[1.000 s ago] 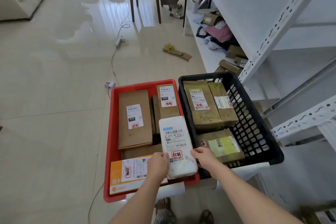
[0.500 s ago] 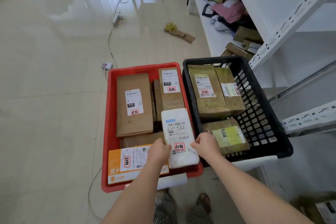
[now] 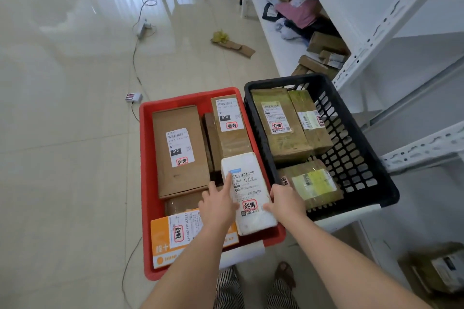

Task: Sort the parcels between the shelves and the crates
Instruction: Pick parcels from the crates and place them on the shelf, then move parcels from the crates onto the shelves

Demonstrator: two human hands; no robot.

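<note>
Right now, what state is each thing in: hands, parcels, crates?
left hand: index finger straight, pointing at the white parcel's label
right hand: grips the white parcel's right edge
white parcel: over the red crate, label up
red crate: holds several boxes
black crate: holds three taped boxes

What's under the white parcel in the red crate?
The white parcel lies in the red crate, over the end of a labelled brown box and darker parcels beside it. What lies directly beneath is covered.
</note>
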